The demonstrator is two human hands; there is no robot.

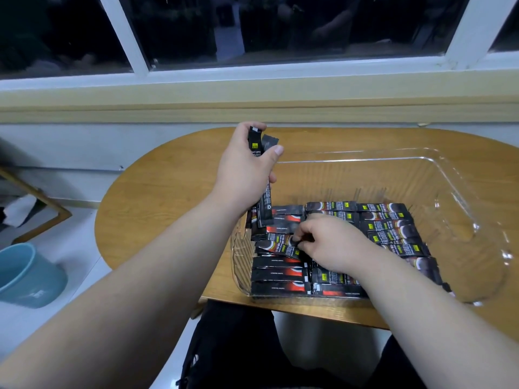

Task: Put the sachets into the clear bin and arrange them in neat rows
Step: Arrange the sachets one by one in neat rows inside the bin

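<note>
The clear bin (438, 161) is sitting on the wooden table (168, 178), its near wall close to the table's 6 o'clock edge. The bin floor is lying open toward 12 and 3 o'clock. Rows of sachets (387, 220) are filling the 6-to-9 o'clock part. The left hand (247, 167) is gripping a bundle of sachets (265, 209) upright over the 9 o'clock wall. The right hand (328, 245) is pinching a tilted sachet (276, 244) among the rows.

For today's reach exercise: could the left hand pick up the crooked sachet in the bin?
Probably not: the left hand grips a sachet bundle, and the right hand pinches the crooked sachet.
</note>
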